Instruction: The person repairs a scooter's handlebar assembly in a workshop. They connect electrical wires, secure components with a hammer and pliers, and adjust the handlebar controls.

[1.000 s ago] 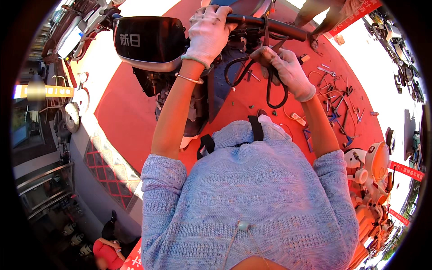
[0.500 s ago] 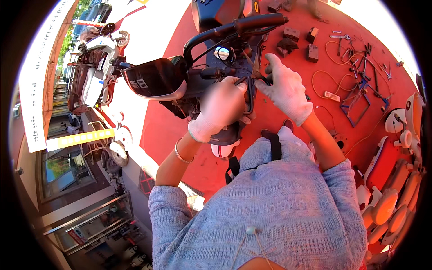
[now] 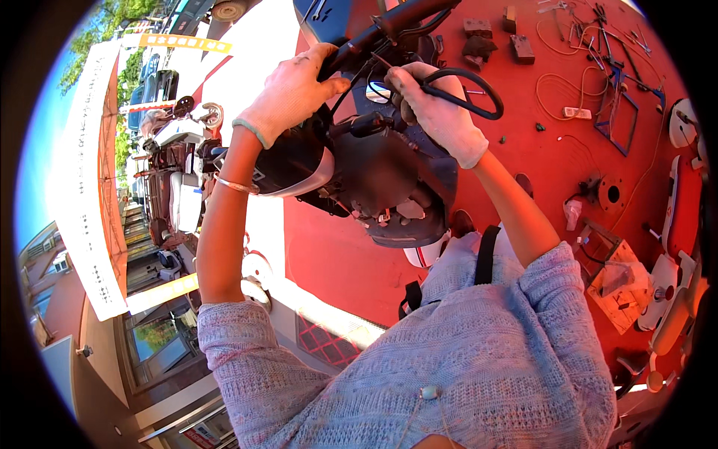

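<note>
While a pair of black-looped scissors [image 3: 479, 79] sits at upper centre, clenched in the gloved fingers of the right hand [image 3: 437, 112], the left hand [image 3: 292, 93] curls its fingers over the black handlebar [image 3: 363, 45] – cut off by the upper edge. The blades are hard to make out among dark cables. Below, a blur obscures part of the scooter [image 3: 407, 228]. At far left, a white banner [image 3: 86, 179] bears lettering too small to read; a yellow strip [image 3: 187, 43] above carries pale characters. At lower right, what looks like a wooden box [image 3: 627, 303] holds crumpled wrapping – in or on it, I cannot tell.
</note>
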A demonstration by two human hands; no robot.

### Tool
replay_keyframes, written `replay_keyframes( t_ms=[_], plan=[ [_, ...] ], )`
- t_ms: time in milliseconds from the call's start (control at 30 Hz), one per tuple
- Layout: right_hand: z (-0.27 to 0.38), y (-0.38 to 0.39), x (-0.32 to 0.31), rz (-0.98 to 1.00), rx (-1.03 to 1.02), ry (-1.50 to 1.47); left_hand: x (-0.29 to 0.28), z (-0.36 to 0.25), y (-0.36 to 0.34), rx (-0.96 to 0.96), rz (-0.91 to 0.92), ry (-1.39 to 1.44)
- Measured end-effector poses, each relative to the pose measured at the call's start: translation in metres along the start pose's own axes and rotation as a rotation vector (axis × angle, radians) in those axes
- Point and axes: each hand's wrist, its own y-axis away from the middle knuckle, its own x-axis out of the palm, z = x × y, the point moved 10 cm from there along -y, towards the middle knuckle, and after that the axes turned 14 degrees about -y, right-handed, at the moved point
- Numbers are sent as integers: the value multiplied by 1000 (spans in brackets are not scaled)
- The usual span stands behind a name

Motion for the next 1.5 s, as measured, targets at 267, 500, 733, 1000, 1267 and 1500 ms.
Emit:
replay_keyframes(
  t_ms=[267,500,733,1000,1267,1500],
  plan=[
    [-2,-8,5,-173,-359,120,47,9,-30,13,132,313],
    [-5,-7,9,-226,-374,203,41,6,-29,66,44,302],
    [17,-10,23,-120,-549,582,40,4,-27,12,79,328],
    [-11,-17,21,-120,121,-175,43,8,-32,16,82,288],
    [46,-28,38,7,-490,796,43,9,-38,45,-8,118],
    [-9,-30,16,-190,-82,125,43,12,-39,42,-3,130]
  ],
)
